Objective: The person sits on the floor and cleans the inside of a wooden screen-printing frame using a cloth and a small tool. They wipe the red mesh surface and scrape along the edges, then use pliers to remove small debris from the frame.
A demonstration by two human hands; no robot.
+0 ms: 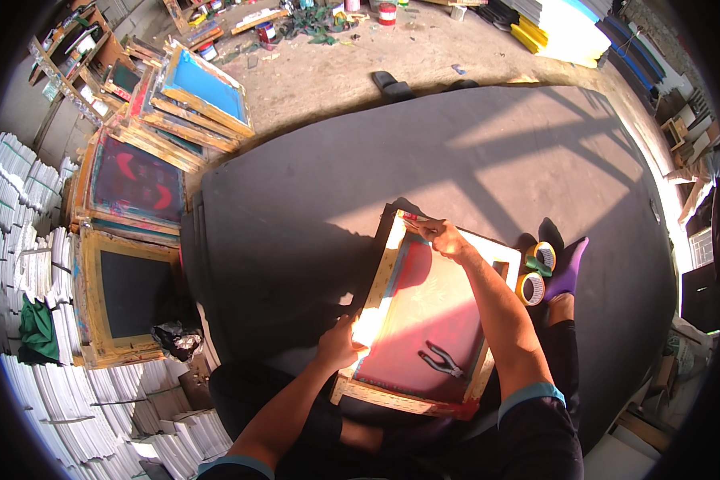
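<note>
A wooden screen-printing frame (400, 395) with reddish, see-through mesh lies tilted before me on the dark padded surface. My left hand (342, 344) is closed round its left rail, in bright sun. At the far left corner, my right hand (444, 238) is closed, its fingers pinched together against the frame's edge. What they pinch, if anything, is too small to make out. A pair of pliers (442, 362) with dark handles rests on the mesh near the close end. My right forearm covers part of the frame's right rail.
Two yellow tape rolls (530, 289) sit right of the frame, beside my purple-socked foot (568, 268). Several framed screens (136, 184) lean in piles at the left, by stacks of white sheets (56, 416). A slipper (392, 86) lies beyond the dark surface (312, 160).
</note>
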